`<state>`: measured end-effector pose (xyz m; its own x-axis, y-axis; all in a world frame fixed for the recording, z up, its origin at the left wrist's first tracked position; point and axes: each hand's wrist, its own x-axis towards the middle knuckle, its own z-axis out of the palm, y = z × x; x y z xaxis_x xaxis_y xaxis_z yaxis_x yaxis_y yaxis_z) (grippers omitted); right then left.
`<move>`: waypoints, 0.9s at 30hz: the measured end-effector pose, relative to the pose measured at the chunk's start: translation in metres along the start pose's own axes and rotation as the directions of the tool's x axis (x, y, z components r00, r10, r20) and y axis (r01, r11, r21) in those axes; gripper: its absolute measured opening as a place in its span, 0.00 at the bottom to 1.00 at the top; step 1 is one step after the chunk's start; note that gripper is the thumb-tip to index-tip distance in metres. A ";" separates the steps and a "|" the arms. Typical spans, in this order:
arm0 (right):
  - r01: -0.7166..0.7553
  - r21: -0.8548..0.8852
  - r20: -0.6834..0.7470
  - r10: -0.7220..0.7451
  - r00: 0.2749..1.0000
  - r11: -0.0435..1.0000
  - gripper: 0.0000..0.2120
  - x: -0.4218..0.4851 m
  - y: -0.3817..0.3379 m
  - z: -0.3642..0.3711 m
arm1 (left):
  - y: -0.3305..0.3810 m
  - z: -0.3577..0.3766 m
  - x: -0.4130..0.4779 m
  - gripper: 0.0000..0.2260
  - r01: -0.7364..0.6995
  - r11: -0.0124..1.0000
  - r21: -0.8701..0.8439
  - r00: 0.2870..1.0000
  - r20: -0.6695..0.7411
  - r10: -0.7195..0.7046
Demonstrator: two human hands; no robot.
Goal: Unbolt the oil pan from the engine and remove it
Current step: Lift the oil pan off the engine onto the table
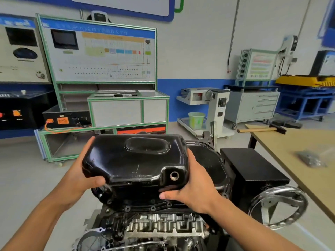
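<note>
The black oil pan [134,160] is raised clear of the engine [163,227], its flange with empty bolt holes tilted toward me and its drain hole facing front right. My left hand [81,171] grips the pan's left side, thumb curled over the near wall. My right hand [190,187] grips the right side, thumb under the front edge below the drain hole. The exposed metal underside of the engine shows beneath the pan.
A stand with a silver handwheel [277,207] and black box [252,167] holds the engine at right. A wooden table [297,142] at right carries a hammer [262,130] and a bag of small parts [310,158]. Training cabinets stand behind.
</note>
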<state>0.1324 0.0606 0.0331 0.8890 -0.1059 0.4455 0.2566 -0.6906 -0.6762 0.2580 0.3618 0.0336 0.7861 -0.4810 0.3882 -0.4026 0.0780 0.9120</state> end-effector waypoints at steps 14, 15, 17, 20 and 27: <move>-0.049 -0.046 -0.215 0.038 0.976 0.998 0.54 -0.059 -0.006 -0.137 | 0.051 0.114 0.062 0.57 -0.200 0.964 -0.175 0.963 0.149 0.227; -0.067 -0.065 -0.234 0.050 0.971 0.996 0.54 -0.068 -0.004 -0.154 | 0.056 0.135 0.067 0.55 -0.213 0.956 -0.201 0.950 0.186 0.250; -0.118 -0.100 -0.282 0.085 0.956 0.988 0.53 -0.090 0.001 -0.189 | 0.066 0.182 0.078 0.52 -0.216 0.945 -0.246 0.926 0.255 0.278; -0.225 -0.148 -0.380 0.154 0.912 0.963 0.51 -0.132 0.012 -0.239 | 0.081 0.257 0.095 0.50 -0.174 0.931 -0.320 0.884 0.365 0.291; -0.480 -0.137 -0.602 0.312 0.735 0.867 0.51 -0.234 0.040 -0.347 | 0.113 0.443 0.121 0.52 -0.026 0.898 -0.439 0.730 0.606 0.317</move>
<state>-0.1967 -0.1906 0.1050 0.5053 -0.7237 0.4700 -0.2560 -0.6458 -0.7193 0.0998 -0.0749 0.1252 0.1620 -0.8551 0.4925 -0.1768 0.4659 0.8670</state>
